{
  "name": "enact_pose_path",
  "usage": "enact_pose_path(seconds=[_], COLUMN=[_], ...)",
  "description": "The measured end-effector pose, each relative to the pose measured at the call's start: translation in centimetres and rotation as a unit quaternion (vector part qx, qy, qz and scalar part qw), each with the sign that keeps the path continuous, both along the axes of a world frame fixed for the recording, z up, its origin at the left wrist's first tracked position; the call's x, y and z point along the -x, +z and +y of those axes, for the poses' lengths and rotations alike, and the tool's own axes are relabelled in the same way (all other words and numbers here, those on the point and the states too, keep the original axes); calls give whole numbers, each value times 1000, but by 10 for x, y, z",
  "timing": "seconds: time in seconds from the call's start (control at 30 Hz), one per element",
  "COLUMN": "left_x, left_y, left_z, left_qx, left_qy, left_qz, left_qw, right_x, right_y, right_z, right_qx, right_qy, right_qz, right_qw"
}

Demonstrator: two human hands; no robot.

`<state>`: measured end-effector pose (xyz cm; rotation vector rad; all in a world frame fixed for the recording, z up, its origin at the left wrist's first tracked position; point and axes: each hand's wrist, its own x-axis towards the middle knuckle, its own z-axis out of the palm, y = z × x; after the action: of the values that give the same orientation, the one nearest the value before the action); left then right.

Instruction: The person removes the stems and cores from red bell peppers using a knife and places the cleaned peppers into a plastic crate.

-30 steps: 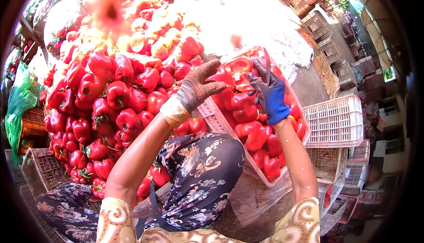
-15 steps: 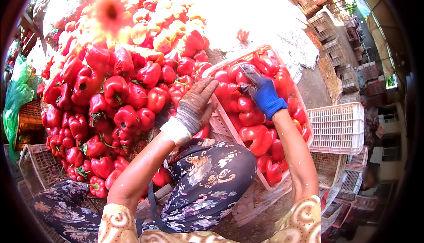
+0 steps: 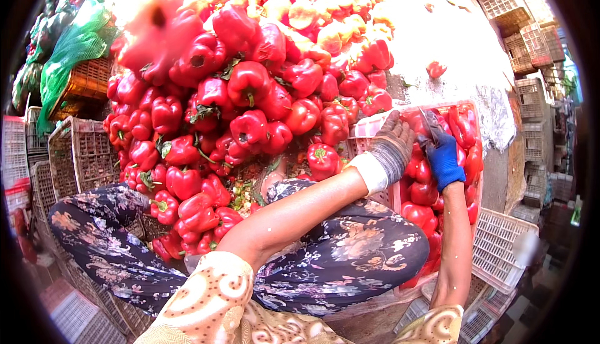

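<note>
Red bell peppers [image 3: 250, 128] lie in a large heap before me and to the left. At my right, a pale plastic crate [image 3: 395, 201] holds many more red peppers [image 3: 420, 217]. My left hand [image 3: 394, 146], in a worn brown-grey glove with a white cuff, rests over the crate's near left corner. Its fingers are stretched out and nothing shows in them. Over the crate's peppers, my right hand [image 3: 444, 157] in a blue glove with dark fingertips is closed on what looks like a small knife [image 3: 427, 122], its thin grey blade pointing away.
Stacked crates [image 3: 528, 47] line the right side; an upturned white crate [image 3: 500, 247] stands beside the filled one. At left are an empty crate [image 3: 90, 153] and green netting [image 3: 75, 53] over an orange crate. A single pepper [image 3: 435, 69] lies on the bright ground.
The view has turned left, so the heap and crate sit farther right. My left hand has come from beside the crate onto its corner, closer to my right hand.
</note>
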<state>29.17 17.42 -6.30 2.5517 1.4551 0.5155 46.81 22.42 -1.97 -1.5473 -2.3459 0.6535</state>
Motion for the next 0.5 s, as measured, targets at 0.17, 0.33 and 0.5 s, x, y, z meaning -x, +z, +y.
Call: enact_pose_path(seconds=[0.17, 0.33, 0.5], left_x=[48, 172, 218], left_y=[-8, -19, -60], left_z=[-42, -113, -105], left_qx=[-9, -36, 101], left_qy=[-31, 167, 531], left_qz=[-233, -176, -202], left_qw=[972, 969, 816], right_x=[-7, 0, 35], right_y=[-1, 26, 64], right_z=[10, -3, -24], right_qx=[-1, -50, -120], right_qy=[14, 17, 1], right_qz=[-2, -113, 28], right_qw=[1000, 992, 992])
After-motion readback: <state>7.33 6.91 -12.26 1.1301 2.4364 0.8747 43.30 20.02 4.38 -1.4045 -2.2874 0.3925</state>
